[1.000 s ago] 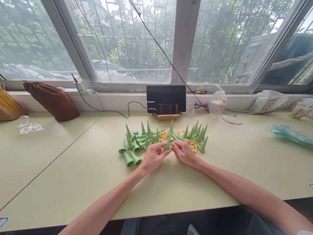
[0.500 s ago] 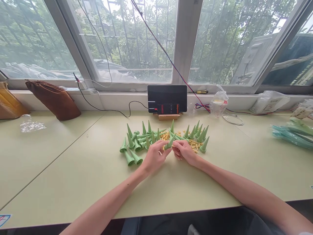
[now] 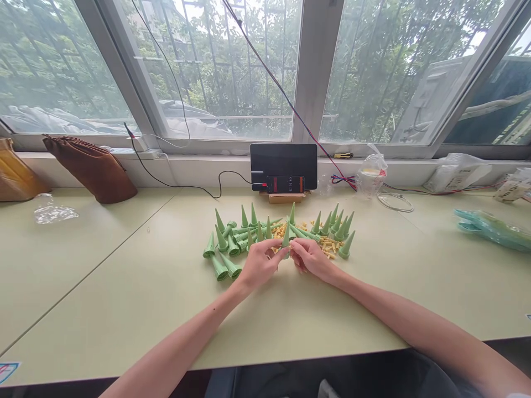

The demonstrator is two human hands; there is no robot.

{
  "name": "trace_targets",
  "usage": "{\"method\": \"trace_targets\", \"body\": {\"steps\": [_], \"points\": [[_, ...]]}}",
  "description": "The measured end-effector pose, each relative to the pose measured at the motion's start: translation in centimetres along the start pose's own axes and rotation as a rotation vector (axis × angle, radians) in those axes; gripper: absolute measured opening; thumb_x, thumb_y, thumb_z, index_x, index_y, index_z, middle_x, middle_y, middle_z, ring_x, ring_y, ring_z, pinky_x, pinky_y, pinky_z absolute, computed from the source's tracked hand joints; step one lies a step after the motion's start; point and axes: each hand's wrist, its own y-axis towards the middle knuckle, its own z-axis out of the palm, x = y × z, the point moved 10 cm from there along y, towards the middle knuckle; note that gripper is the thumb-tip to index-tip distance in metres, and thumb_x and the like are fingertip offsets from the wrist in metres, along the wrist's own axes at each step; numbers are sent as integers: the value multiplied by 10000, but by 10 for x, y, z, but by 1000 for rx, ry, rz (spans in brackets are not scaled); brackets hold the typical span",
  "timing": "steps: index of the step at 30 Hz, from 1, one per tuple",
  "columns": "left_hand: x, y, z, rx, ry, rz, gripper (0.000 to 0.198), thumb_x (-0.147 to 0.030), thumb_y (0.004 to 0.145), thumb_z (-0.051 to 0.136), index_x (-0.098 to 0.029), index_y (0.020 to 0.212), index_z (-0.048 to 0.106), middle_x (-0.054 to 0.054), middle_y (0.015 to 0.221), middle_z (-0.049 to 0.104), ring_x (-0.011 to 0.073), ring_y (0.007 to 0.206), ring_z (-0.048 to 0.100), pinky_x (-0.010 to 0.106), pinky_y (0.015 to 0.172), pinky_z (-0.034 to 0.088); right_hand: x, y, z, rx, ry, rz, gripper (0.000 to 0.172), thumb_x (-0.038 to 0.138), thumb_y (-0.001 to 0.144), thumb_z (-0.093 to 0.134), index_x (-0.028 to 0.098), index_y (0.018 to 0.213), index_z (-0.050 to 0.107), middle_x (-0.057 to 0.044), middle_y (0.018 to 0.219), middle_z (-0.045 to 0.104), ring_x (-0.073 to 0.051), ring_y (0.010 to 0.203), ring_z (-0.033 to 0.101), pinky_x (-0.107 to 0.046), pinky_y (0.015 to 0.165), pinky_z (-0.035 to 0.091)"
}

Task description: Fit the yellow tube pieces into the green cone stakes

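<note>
My left hand (image 3: 259, 265) pinches a green plastic cone (image 3: 286, 239) near its wide base, tip pointing up. My right hand (image 3: 312, 258) is closed, its fingertips meeting the cone's base from the right. What the right fingers hold is too small to make out. Just behind both hands lies a pile of green cones (image 3: 236, 237), some upright and some on their sides. Small yellow pieces (image 3: 327, 244) are scattered among them. Several upright cones (image 3: 338, 228) stand at the right of the pile.
A dark tablet (image 3: 284, 161) and a phone (image 3: 285, 184) stand at the window ledge behind the pile. A brown pouch (image 3: 91, 168) lies far left, a clear bag (image 3: 370, 172) and teal plastic packets (image 3: 489, 229) to the right. The pale green table (image 3: 124, 287) spreads around.
The cone in my left hand tilted to the right half a second ago and now stands upright again. My hands stayed in place in front of the pile.
</note>
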Motion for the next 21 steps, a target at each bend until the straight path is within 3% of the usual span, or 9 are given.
{"method": "trace_targets", "body": {"steps": [7, 15, 21], "points": [[6, 0, -2, -22, -17, -25, 272, -425, 819, 636, -185, 906, 732, -34, 503, 506, 97, 428, 428, 232, 473, 370, 3, -1, -1, -5, -136, -52, 441, 556, 942, 447, 218, 658, 443, 28, 522, 443, -126, 400, 437, -280, 446, 386], [16, -2, 10, 156, -296, -216, 328, -485, 750, 698, -165, 726, 634, -29, 554, 478, 87, 459, 411, 225, 426, 351, 14, -4, -3, -9, -369, -189, 411, 504, 971, 410, 220, 674, 433, 12, 543, 462, -148, 477, 432, -291, 510, 361], [29, -3, 15, 207, -440, -328, 332, -457, 722, 742, -153, 705, 609, -47, 525, 434, 63, 439, 379, 216, 426, 274, 24, -5, -2, -27, -530, -343, 403, 431, 992, 386, 215, 653, 394, 0, 597, 454, -150, 550, 403, -286, 542, 331]]}}
